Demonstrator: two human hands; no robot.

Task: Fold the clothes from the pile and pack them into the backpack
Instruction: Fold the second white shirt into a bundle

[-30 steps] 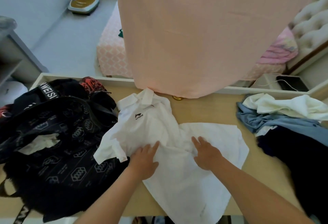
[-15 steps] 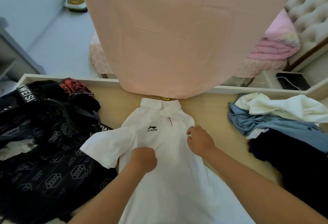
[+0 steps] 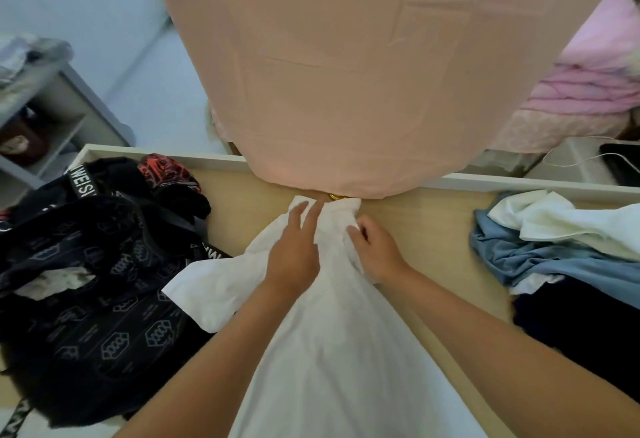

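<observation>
A white polo shirt (image 3: 332, 351) lies stretched along the wooden table (image 3: 422, 215), collar at the far edge. My left hand (image 3: 294, 250) lies flat on the shirt's chest with straight fingers reaching the collar. My right hand (image 3: 375, 247) has its fingers curled on the cloth just right of the collar, pinching it. One sleeve spreads out to the left. A black patterned backpack (image 3: 93, 302) sits open at the left, with something white inside it. The clothes pile (image 3: 561, 250) of white, blue and dark garments lies at the right.
A large peach cloth (image 3: 346, 73) hangs over the table's far edge and hides the view behind. A small gold object (image 3: 335, 197) peeks out beneath it at the collar. A grey shelf (image 3: 45, 115) stands at far left. Pink bedding (image 3: 588, 91) lies at the back right.
Both hands have slid up the shirt from its chest to the collar at the far edge. The left hand has opened out flat. The shirt now lies straighter and longer.
</observation>
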